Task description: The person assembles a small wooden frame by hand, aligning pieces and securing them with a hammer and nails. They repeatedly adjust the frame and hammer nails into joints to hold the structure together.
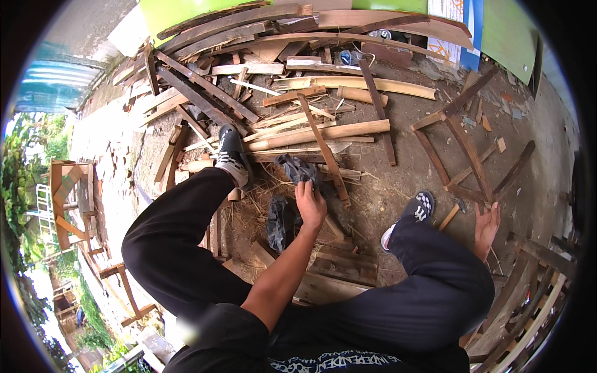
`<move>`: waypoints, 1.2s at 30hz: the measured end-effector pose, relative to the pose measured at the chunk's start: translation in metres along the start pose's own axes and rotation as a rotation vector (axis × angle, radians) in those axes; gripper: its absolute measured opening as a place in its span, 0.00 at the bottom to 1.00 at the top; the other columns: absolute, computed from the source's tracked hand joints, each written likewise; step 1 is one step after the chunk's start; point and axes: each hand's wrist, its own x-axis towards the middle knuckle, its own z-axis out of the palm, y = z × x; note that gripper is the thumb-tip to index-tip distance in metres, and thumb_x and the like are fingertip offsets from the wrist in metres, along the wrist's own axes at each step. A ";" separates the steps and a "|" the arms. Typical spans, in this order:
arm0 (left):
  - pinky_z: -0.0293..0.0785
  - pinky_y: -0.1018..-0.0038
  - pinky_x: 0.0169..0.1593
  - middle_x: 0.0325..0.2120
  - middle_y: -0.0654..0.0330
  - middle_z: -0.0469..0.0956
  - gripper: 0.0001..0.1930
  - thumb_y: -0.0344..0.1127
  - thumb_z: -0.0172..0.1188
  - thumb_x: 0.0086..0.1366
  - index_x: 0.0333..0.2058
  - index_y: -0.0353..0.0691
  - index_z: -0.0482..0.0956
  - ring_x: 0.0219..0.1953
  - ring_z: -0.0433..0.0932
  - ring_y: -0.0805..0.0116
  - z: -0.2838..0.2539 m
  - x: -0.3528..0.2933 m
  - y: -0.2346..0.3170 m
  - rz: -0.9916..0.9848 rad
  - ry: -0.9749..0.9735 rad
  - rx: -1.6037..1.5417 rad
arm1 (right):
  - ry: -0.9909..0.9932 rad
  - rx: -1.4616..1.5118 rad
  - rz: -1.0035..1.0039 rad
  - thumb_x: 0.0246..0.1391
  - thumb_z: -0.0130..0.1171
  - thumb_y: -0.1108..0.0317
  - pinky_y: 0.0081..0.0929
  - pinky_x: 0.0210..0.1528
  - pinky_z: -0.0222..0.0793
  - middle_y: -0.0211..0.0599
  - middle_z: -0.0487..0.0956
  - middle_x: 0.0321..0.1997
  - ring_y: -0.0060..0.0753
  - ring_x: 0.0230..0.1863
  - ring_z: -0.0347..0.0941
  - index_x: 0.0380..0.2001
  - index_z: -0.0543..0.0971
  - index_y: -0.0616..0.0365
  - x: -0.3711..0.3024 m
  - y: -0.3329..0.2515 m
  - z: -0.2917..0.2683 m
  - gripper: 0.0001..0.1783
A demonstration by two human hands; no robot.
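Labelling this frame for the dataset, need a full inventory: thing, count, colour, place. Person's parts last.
dark crumpled material: one or two clumps, black-grey, on the ground between the feet, under the left hand
scrap planks: many, brown and pale, piled across the top and centre
wooden frame: one, dark brown, lying flat on the dirt at right
wooden furniture frames: a few, orange-brown, at the left edge
green panel: one, bright green, top
dry straw: a scatter, tan, near the left foot
shoes: two, black and white, one on planks, one on dirt
trousers: black, both legs bent
left hand: grip on the dark material
right hand: at the wooden frame's near corner
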 end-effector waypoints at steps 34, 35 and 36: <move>0.73 0.55 0.60 0.53 0.53 0.72 0.22 0.36 0.64 0.64 0.56 0.45 0.74 0.58 0.71 0.47 0.145 -0.029 0.168 0.682 -0.840 0.120 | 0.129 -0.129 0.000 0.70 0.61 0.56 0.47 0.70 0.65 0.39 0.75 0.64 0.35 0.66 0.71 0.68 0.68 0.64 -0.023 0.000 0.038 0.32; 0.70 0.54 0.65 0.59 0.52 0.71 0.27 0.41 0.65 0.66 0.62 0.46 0.72 0.62 0.69 0.45 0.137 -0.028 0.168 0.693 -0.882 0.158 | 0.137 -0.125 0.005 0.70 0.61 0.56 0.46 0.70 0.66 0.39 0.75 0.64 0.35 0.66 0.71 0.68 0.69 0.64 -0.023 -0.001 0.041 0.32; 0.70 0.54 0.66 0.61 0.51 0.70 0.28 0.42 0.66 0.66 0.63 0.46 0.71 0.63 0.68 0.44 0.129 -0.028 0.168 0.702 -0.894 0.155 | 0.144 -0.122 0.011 0.69 0.62 0.56 0.46 0.70 0.66 0.39 0.75 0.64 0.34 0.65 0.71 0.68 0.69 0.64 -0.022 -0.002 0.044 0.32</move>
